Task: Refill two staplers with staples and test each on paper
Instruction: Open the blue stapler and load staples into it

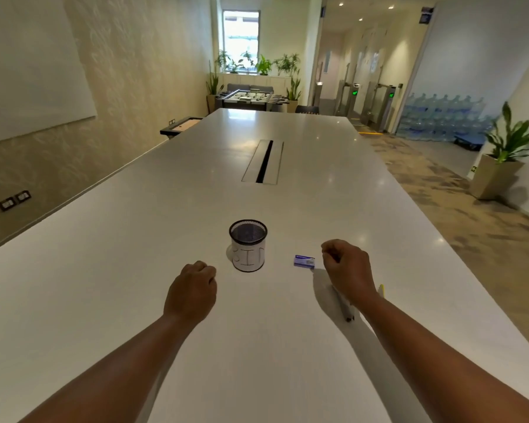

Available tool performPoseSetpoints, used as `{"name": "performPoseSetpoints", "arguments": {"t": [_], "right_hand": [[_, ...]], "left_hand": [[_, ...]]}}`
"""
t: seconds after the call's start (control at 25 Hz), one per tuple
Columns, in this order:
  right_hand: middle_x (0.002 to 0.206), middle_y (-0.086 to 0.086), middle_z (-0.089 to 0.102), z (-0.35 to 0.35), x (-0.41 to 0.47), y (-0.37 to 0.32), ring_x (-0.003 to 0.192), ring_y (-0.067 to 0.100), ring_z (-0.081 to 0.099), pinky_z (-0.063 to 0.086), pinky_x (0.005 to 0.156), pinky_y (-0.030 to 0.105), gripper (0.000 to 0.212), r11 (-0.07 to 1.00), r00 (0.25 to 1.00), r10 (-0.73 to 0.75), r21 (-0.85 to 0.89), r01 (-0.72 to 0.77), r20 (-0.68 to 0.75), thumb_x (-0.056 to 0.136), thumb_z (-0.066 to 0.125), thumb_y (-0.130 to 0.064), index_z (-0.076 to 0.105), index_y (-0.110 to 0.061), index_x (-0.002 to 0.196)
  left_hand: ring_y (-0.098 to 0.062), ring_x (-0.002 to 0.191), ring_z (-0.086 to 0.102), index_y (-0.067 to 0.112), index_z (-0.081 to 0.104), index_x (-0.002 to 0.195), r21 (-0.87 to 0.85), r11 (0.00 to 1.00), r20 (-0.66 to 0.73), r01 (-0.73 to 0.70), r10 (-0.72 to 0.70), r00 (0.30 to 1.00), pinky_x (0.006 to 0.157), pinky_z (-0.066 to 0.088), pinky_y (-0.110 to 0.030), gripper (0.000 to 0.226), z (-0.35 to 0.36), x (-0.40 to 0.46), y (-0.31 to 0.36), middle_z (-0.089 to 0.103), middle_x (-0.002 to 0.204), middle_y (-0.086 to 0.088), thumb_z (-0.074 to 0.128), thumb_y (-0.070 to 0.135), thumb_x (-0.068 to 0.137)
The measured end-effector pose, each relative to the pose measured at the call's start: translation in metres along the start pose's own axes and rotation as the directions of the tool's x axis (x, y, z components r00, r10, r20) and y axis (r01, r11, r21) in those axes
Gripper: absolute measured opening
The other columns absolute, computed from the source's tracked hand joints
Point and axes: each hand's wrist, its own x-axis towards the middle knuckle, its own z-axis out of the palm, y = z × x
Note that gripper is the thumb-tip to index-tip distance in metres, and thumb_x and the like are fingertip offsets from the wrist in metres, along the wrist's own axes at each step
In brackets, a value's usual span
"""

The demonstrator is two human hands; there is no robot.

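A small blue and white staple box (pixel 304 261) lies on the white table (pixel 104 270). My right hand (pixel 347 268) hovers just right of it, fingers curled shut with nothing visible in them. My left hand (pixel 193 290) is a loose fist left of a black mesh cup (pixel 248 245) wrapped in white paper with "BIN" written on it. Under my right wrist lies a white object with a dark tip (pixel 347 312), partly hidden, perhaps a stapler on paper. A yellow edge (pixel 381 290) peeks out beside the forearm.
A cable slot (pixel 263 161) runs along the table's middle, farther away. The table's right edge borders a carpeted floor with a potted plant (pixel 501 160). A wall runs along the left side.
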Motion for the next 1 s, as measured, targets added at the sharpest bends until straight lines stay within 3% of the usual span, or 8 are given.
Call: {"name": "performPoseSetpoints", "arguments": {"t": [0.24,0.36,0.48,0.64,0.72,0.84,0.92,1.0], "right_hand": [[0.094,0.003,0.077,-0.028,-0.034,0.03,0.09,0.022,0.07,0.051,0.081,0.029,0.02,0.983,0.98,0.177,-0.036,-0.18,-0.087,0.092,0.06,-0.006,0.075,-0.011,0.104],[0.089,0.001,0.076,-0.036,-0.049,0.036,0.084,0.019,0.068,0.048,0.076,0.027,0.016,0.981,0.979,0.187,-0.04,-0.19,-0.084,0.09,0.063,-0.006,0.075,-0.013,0.099],[0.073,0.001,0.07,-0.041,-0.064,0.038,0.072,0.023,0.065,0.05,0.07,0.034,0.01,0.98,0.981,0.184,-0.064,-0.188,-0.065,0.089,0.063,-0.009,0.071,-0.014,0.085],[0.07,0.01,0.065,-0.037,-0.082,0.042,0.068,0.028,0.062,0.05,0.067,0.04,0.008,0.982,0.985,0.171,-0.083,-0.172,-0.016,0.085,0.063,-0.012,0.066,-0.005,0.081],[0.07,0.003,0.061,-0.029,-0.088,0.043,0.066,0.02,0.059,0.047,0.062,0.036,0.006,0.985,0.989,0.145,-0.094,-0.142,0.027,0.084,0.065,-0.014,0.063,-0.012,0.079],[0.074,-0.015,0.051,-0.012,-0.097,0.043,0.067,0.001,0.048,0.034,0.061,0.014,0.017,0.992,0.996,0.088,-0.087,-0.087,0.011,0.08,0.071,-0.016,0.055,-0.021,0.08],[0.083,-0.022,0.05,-0.002,-0.098,0.043,0.073,-0.004,0.044,0.033,0.067,0.01,0.021,0.994,0.997,0.067,-0.088,-0.07,-0.033,0.08,0.072,-0.015,0.061,-0.024,0.095],[0.086,-0.018,0.054,0.005,-0.093,0.043,0.077,0.0,0.047,0.036,0.07,0.013,0.023,0.992,0.995,0.073,-0.094,-0.079,-0.068,0.081,0.07,-0.011,0.064,-0.019,0.102]], "left_hand": [[-0.025,0.075,0.048,0.011,0.054,0.07,-0.134,0.979,0.064,-0.156,0.165,0.984,0.058,0.036,-0.034,0.019,0.007,-0.015,0.061,0.051,0.074,0.0,0.056,0.005,0.088],[-0.025,0.074,0.048,0.011,0.05,0.068,-0.236,0.951,0.112,-0.202,0.233,0.966,0.062,0.042,-0.04,0.02,0.023,-0.02,0.099,0.049,0.071,0.0,0.053,0.003,0.086],[-0.022,0.081,0.058,0.007,0.065,0.082,-0.35,0.913,0.114,-0.207,0.261,0.959,0.073,0.052,-0.043,0.014,0.042,-0.022,0.128,0.063,0.084,-0.003,0.053,0.004,0.088],[-0.014,0.1,0.063,0.016,0.07,0.117,-0.49,0.854,0.133,-0.174,0.27,0.954,0.086,0.05,-0.024,0.028,0.06,-0.026,0.162,0.064,0.111,0.005,0.059,0.013,0.092],[-0.015,0.114,0.06,0.019,0.062,0.132,-0.439,0.869,0.165,-0.229,0.328,0.93,0.095,0.048,-0.025,0.039,0.068,-0.026,0.169,0.062,0.125,0.005,0.059,0.025,0.094],[-0.017,0.129,0.05,0.021,0.05,0.147,-0.277,0.877,0.204,-0.393,0.453,0.868,0.107,0.043,-0.033,0.052,0.074,-0.025,0.169,0.057,0.145,0.005,0.045,0.036,0.098],[-0.018,0.129,0.049,0.021,0.051,0.147,-0.273,0.863,0.207,-0.425,0.484,0.85,0.108,0.043,-0.036,0.05,0.075,-0.025,0.168,0.059,0.145,0.005,0.04,0.032,0.099],[-0.017,0.12,0.051,0.024,0.053,0.144,-0.291,0.847,0.194,-0.445,0.508,0.839,0.102,0.045,-0.037,0.047,0.074,-0.024,0.168,0.062,0.141,0.008,0.039,0.028,0.1]]}}
